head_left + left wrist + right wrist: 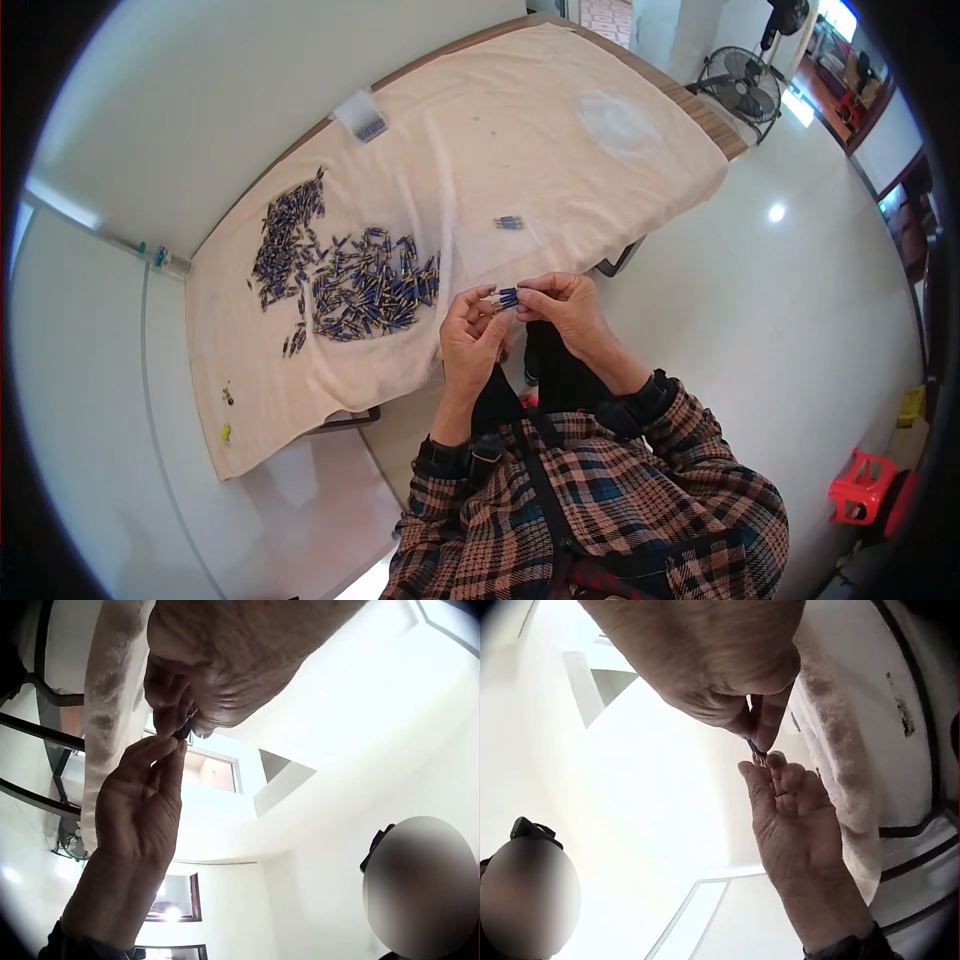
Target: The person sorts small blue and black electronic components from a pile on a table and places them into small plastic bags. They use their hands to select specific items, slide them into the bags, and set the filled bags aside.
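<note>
Blue connectors held: a small bunch of blue-sleeved connectors (pixel 507 297) sits between both hands, in the air just off the near edge of the worktop; their exact number is too small to count, a few at most.
Long axis: the bunch lies roughly level in the head view, running from the left hand across to the right hand.
Left hand: the left hand (pixel 472 335) has thumb and fingers curled in, pinching one end of the bunch; its palm faces the right hand.
Right hand: the right hand (pixel 562 303) has fingertips closed on the other end of the bunch; in the wrist views the fingertips of the two hands meet around a small dark piece.
Pile: one wide heap of loose blue connectors (pixel 350 275), far too many to count, lies on the left part of the cloth, well apart from the hands.
Stray group: one small cluster of connectors (pixel 508 222) lies alone mid-cloth, beyond the hands.
Bag: one clear bag of parts (pixel 362 115) rests at the far edge.
Cloth: one cream cloth (pixel 560 150) covers the worktop and hangs over its near edge.
Open room: the right half of the cloth is bare; pale floor lies to the right.
</note>
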Tool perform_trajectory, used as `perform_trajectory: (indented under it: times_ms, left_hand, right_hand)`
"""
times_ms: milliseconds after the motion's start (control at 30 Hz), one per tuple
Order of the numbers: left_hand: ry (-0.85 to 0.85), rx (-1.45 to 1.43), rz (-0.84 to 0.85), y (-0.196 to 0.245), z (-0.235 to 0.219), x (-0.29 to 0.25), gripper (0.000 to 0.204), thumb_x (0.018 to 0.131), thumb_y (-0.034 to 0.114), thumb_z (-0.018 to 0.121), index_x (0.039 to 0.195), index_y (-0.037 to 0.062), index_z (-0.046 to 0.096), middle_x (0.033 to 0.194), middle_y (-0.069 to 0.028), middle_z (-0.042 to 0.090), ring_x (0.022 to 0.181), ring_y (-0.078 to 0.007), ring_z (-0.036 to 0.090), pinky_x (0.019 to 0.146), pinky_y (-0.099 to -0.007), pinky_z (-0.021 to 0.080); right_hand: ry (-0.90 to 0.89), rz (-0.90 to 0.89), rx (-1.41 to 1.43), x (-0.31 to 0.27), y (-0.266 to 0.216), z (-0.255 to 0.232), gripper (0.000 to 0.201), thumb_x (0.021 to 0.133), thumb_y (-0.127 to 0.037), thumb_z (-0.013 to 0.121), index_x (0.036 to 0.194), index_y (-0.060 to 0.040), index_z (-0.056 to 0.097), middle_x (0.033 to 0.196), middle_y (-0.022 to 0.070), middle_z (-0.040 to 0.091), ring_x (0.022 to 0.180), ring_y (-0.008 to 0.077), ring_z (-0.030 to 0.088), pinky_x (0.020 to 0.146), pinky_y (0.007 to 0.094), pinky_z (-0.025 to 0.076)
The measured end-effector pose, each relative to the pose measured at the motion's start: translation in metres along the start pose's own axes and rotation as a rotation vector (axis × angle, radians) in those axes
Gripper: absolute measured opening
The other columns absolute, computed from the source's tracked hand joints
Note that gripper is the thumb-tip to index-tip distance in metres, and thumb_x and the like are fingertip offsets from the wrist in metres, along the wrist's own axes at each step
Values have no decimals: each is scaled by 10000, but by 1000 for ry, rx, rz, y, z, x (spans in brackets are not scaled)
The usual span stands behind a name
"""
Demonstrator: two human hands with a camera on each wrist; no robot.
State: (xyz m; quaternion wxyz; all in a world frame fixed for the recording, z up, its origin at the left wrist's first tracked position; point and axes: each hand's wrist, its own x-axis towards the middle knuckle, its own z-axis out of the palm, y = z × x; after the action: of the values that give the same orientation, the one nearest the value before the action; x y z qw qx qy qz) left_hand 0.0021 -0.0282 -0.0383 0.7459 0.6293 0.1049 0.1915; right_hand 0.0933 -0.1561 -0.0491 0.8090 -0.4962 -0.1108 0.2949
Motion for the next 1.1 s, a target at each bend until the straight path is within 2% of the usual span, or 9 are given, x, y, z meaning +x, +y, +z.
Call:
perform_trajectory:
  times_ms: [367, 467, 500, 600, 633, 733, 867, 1100]
  left_hand:
    - [-132, 59, -77, 6, 20, 22, 97, 934, 56, 556, 1007, 2, 522, 645, -10, 583, 481, -41, 509, 401, -155, 339]
    - [-213, 204, -142, 3, 10, 37, 200, 873, 99, 651, 1010, 4, 542, 860, -111, 640, 659, -147, 619, 512, -217, 457]
    - [-217, 208, -142, 7, 8, 45, 200, 873, 99, 651, 1010, 4, 542, 860, -111, 640, 659, -147, 619, 512, -217, 457]
    - [-63, 1142, 470, 14, 7, 71, 452, 778, 148, 729, 1153, -1, 526, 1122, -205, 580, 1015, -291, 582, 808, -367, 492]
    - [-64, 1139, 475, 15, 8, 77, 452, 778, 148, 729, 1153, -1, 526, 1122, -205, 580, 1015, -291, 582, 808, -367, 492]
    - [-117, 1248, 484, 1, 2, 94, 730, 713, 301, 757, 1303, 9, 439, 1346, -244, 409, 1279, -400, 339, 1070, -495, 255]
    - [-197, 1304, 446, -31, -9, 108, 764, 754, 356, 717, 1360, 27, 388, 1403, -222, 368, 1319, -410, 298, 1113, -508, 181]
    - [-260, 1263, 419, -31, -10, 109, 720, 797, 381, 669, 1361, 33, 389, 1404, -200, 379, 1331, -388, 295, 1120, -524, 144]
  right_hand:
    - [-52, -64, -1, -8, -20, -31, 154, 855, -31, 660, 975, 65, 645, 832, 99, 671, 714, 129, 660, 679, 235, 569]
    - [-51, -97, -27, 1, -26, -38, 159, 850, -37, 668, 960, 75, 646, 823, 100, 669, 707, 129, 657, 678, 235, 567]
    - [-31, -119, -102, 8, -31, -43, 159, 847, -39, 670, 950, 80, 646, 818, 97, 669, 704, 129, 656, 676, 236, 566]
    - [19, -159, -259, 31, -46, -62, 160, 841, -42, 674, 930, 89, 647, 808, 92, 667, 699, 128, 653, 672, 237, 565]
    - [48, -186, -288, 43, -50, -69, 160, 839, -42, 672, 921, 93, 647, 804, 94, 667, 695, 129, 651, 666, 238, 564]
    - [84, -188, -351, 71, -60, -79, 155, 838, -38, 665, 914, 97, 647, 803, 97, 668, 692, 130, 649, 656, 238, 565]
    - [97, -112, -396, 92, -60, -81, 146, 830, -26, 660, 906, 99, 651, 800, 111, 671, 680, 135, 651, 635, 237, 567]
    - [69, -22, -368, 103, -57, -80, 137, 810, -23, 671, 872, 99, 659, 795, 130, 675, 658, 140, 656, 608, 235, 572]
